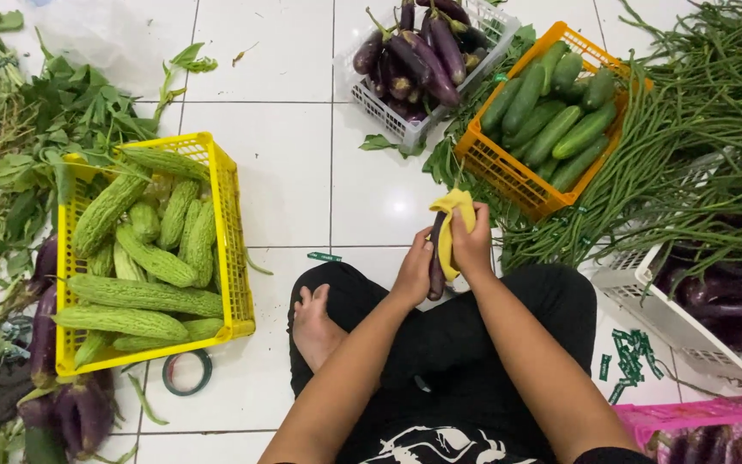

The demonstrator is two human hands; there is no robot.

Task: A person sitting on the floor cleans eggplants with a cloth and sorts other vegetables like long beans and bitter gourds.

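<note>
Eggplant in hand: one slim purple eggplant (pixel 436 258), centre of the frame, just above the crossed legs, off the floor.
Long axis: near upright in the picture, stem end up under the cloth, blunt end down toward the lap.
Left hand (pixel 414 273): closed around the lower half of the eggplant, fingers wrapped from the left.
Right hand (pixel 472 242): closed on a yellow cloth (pixel 454 225), pressed against the eggplant's upper half from the right.
Relation of hands: left lower, right higher, both touching the same eggplant, cloth between right palm and skin.
Nearer hand: both in contact; left carries the weight, by the look of it.
White basket of eggplants (pixel 388 116): upper centre, well apart from the hands.
Orange basket of cucumbers (pixel 508 176): upper right, nearest basket to the right hand.
Yellow basket of bitter gourds (pixel 232 249): left of frame, apart from the left hand.
Long beans (pixel 697 129): heaped at upper right.
Tape roll (pixel 186 372): on the tiles at lower left.
</note>
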